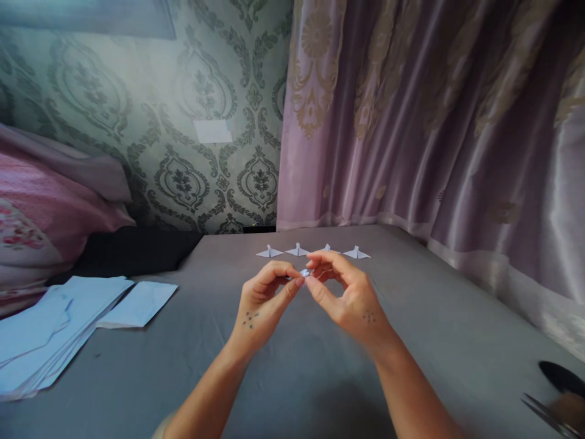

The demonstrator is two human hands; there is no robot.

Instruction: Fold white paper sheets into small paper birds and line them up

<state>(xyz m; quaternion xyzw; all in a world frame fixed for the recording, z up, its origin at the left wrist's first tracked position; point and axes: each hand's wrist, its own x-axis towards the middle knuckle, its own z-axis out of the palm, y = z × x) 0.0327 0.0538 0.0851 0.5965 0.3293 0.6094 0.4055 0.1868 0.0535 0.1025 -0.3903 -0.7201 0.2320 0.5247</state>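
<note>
Between my fingertips, at the middle of the view, is a small piece of folded white paper [305, 274]. My left hand [265, 299] pinches it from the left with thumb and index finger. From the other side my right hand [345, 292] grips it the same way, its fingertips close to the left ones. Most of the paper is hidden by the fingers, so its full shape cannot be made out. Beyond the hands stand several folded white paper figures in a row, among them one at the left end [269, 251] and one at the right end [357, 252].
A stack of white paper sheets [55, 332] lies at the left on the grey-covered surface [192, 366], beside a smaller white paper [139, 303]. Scissors [543, 411] and a dark round object [561, 377] are at the lower right. Purple curtains [388, 122] hang along the right.
</note>
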